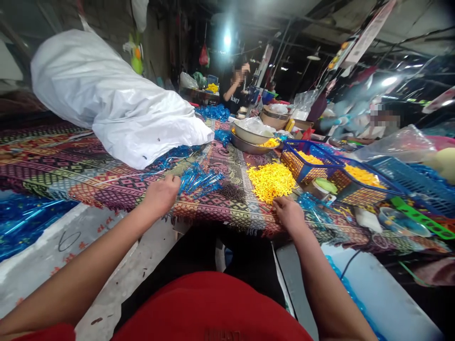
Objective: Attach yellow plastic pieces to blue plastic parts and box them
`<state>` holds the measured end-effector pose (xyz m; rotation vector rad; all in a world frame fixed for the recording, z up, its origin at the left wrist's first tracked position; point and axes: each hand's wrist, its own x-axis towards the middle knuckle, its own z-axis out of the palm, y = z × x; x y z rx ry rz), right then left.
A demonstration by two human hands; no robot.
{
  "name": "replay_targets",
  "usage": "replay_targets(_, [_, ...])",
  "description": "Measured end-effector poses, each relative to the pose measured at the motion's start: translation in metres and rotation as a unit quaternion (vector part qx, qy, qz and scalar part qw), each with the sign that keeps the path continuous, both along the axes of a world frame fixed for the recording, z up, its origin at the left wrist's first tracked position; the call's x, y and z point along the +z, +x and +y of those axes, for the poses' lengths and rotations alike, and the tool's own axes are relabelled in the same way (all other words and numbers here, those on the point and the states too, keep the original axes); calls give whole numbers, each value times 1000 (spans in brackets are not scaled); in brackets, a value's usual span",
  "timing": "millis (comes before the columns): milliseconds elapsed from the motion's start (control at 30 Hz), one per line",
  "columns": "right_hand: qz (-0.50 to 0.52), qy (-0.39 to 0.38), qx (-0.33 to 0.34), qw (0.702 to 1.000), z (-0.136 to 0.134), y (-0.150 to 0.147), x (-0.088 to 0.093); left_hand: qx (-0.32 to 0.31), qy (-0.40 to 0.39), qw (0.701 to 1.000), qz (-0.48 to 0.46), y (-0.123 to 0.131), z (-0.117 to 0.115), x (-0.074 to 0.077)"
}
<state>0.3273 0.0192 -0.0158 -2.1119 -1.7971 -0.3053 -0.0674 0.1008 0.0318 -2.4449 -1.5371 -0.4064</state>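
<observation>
Head view looks down on a heap of yellow plastic pieces (270, 182), the landmark here, lying on a patterned woven cloth (106, 184). The left hand (160, 195) is left of the heap, its fingers curled loosely at the near end of a bundle of shiny blue strips (199, 180); whether they pinch a strip, I cannot tell. The right hand (288, 214) is just below the heap, its fingertips (278, 201) bent down to the cloth at the heap's edge. Whether they hold a yellow piece is hidden. A dark pile of small pieces (232, 192) lies just left of the heap, between it and the bundle. To its right stands a blue wire basket (302, 163) holding more yellow pieces. Beyond the heap is a steel bowl (245, 146). Light fingertip contact seems well suited to such small, loose pieces, with both hands working close to the heap.
</observation>
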Motion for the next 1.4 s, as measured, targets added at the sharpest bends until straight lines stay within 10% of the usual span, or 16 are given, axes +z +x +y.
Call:
replay_targets(133, [-87,-21,26,996,11,-4,-3,28,-66,957,-281,-5,-2,-2])
replay_targets(300, [-115,-14,66,991,12,-4,-4,-16,-323,714,-620,14,-26,-6])
replay_targets(400, [-85,15,66,994,10,-3,0,-48,-407,624,-666,30,-46,-8])
replay_targets(700, [28,-122,169,978,7,-34,7,-87,-540,479,-686,69,-90,-22])
replay_targets(1167, [79,-40,170,981,0,-52,8,-108,-548,474,-681,77,-102,-25])
replay_targets(1400, [279,61,289,914,-35,-128,35,-68,-521,513,-679,82,-107,-24])
